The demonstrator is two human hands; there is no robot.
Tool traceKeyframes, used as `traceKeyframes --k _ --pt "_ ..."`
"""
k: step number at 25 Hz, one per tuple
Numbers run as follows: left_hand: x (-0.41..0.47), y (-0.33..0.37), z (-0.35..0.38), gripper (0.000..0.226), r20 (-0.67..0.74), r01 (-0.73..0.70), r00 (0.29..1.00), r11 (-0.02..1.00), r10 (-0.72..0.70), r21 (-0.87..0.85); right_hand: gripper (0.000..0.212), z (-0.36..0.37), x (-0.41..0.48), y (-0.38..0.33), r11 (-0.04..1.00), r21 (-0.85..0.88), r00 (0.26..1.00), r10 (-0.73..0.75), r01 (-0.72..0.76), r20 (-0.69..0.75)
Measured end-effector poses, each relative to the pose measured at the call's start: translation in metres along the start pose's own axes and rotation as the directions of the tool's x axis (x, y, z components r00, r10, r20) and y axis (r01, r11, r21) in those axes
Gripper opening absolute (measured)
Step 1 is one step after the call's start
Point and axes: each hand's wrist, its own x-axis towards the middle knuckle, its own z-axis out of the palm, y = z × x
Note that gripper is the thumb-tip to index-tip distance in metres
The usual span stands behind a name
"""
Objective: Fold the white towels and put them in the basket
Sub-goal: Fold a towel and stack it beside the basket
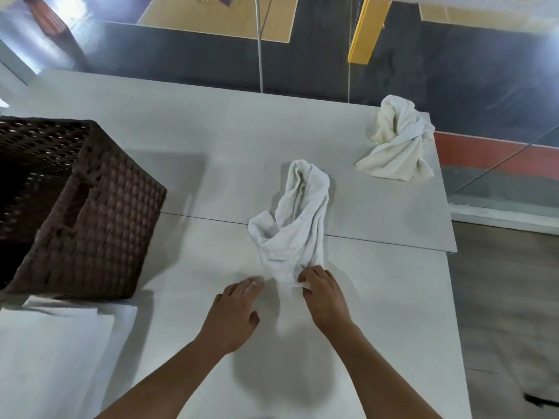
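Observation:
A crumpled white towel [295,220] lies in the middle of the white table [187,140]. My right hand [322,293] pinches its near edge. My left hand [234,316] reaches toward the same edge with its fingers stretched out, fingertips just left of the cloth. A second crumpled white towel [396,140] sits at the table's far right corner. The dark brown wicker basket [90,225] stands on the left; its inside is dark and I cannot see what it holds.
Flat white sheets or cloths [57,346] lie at the near left, below the basket. The table's right edge [453,267] drops to a wooden floor. A glass wall runs behind the table.

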Motion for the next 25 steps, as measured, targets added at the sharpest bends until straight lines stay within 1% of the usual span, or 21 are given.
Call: traceKeyframes --k 3,5,6,7,8,10,11,13,14,16,17,18,19,21,23,25 --pt "-0.014 0.004 -0.008 0.075 -0.047 -0.034 0.998 0.997 0.031 -0.071 0.029 -0.029 -0.02 -0.027 0.988 0.151 0.995 0.021 -0.007 -0.093" --pt "-0.018 0.01 -0.018 0.082 -0.132 -0.099 0.988 0.981 0.077 -0.166 0.029 -0.052 -0.034 -0.055 0.964 0.265 0.993 0.017 0.015 -0.115" --pt "-0.019 0.013 -0.025 0.082 -0.174 -0.128 0.98 0.97 0.093 -0.207 0.03 -0.062 -0.042 -0.07 0.946 0.319 0.992 -0.007 0.047 -0.126" --pt "-0.021 0.017 -0.033 0.077 -0.221 -0.151 0.97 0.961 0.099 -0.231 0.031 -0.072 -0.049 -0.085 0.928 0.366 0.99 -0.023 0.073 -0.139" --pt "-0.024 0.018 -0.041 0.065 -0.282 -0.18 0.953 0.957 0.112 -0.227 0.031 -0.082 -0.056 -0.099 0.908 0.41 0.988 -0.02 0.082 -0.154" --pt "-0.029 0.02 -0.063 0.032 -0.38 -0.181 0.921 0.96 0.089 -0.214 0.023 -0.099 -0.064 -0.116 0.874 0.483 0.98 0.038 0.063 -0.196" --pt "-0.035 0.02 -0.076 0.021 -0.384 -0.159 0.922 0.95 0.047 -0.268 0.018 -0.106 -0.066 -0.12 0.863 0.503 0.972 0.08 0.043 -0.219" --pt "-0.052 0.018 -0.106 0.013 -0.368 -0.155 0.93 0.892 -0.014 -0.425 0.009 -0.122 -0.073 -0.128 0.855 0.518 0.958 0.157 -0.012 -0.238" --pt "-0.059 0.016 -0.121 0.012 -0.391 -0.192 0.92 0.858 -0.012 -0.477 0.006 -0.13 -0.076 -0.132 0.857 0.515 0.958 0.174 -0.034 -0.227" --pt "-0.071 0.013 -0.151 0.013 -0.432 -0.272 0.901 0.824 0.037 -0.496 0.006 -0.142 -0.084 -0.142 0.867 0.495 0.967 0.176 -0.064 -0.184" --pt "-0.075 0.013 -0.164 0.012 -0.422 -0.291 0.904 0.822 0.07 -0.489 0.007 -0.147 -0.087 -0.146 0.874 0.482 0.969 0.166 -0.06 -0.181" --pt "-0.08 0.013 -0.174 0.01 -0.389 -0.289 0.917 0.827 0.093 -0.483 0.007 -0.15 -0.091 -0.151 0.888 0.458 0.965 0.151 -0.038 -0.212" --pt "-0.084 0.011 -0.18 0.009 -0.34 -0.266 0.935 0.839 0.104 -0.475 0.008 -0.153 -0.095 -0.155 0.904 0.428 0.954 0.14 -0.014 -0.265" --pt "-0.093 0.005 -0.184 0.017 -0.222 -0.19 0.97 0.881 0.1 -0.434 0.009 -0.152 -0.101 -0.159 0.903 0.43 0.931 0.144 0.016 -0.336" --pt "-0.103 -0.006 -0.171 0.029 -0.075 -0.144 0.989 0.926 0.126 -0.349 0.011 -0.138 -0.104 -0.162 0.869 0.494 0.936 0.175 -0.002 -0.304" --pt "-0.11 -0.017 -0.148 0.04 0.089 -0.141 0.981 0.949 0.172 -0.283 0.012 -0.114 -0.104 -0.156 0.865 0.493 0.954 0.218 -0.092 -0.204"
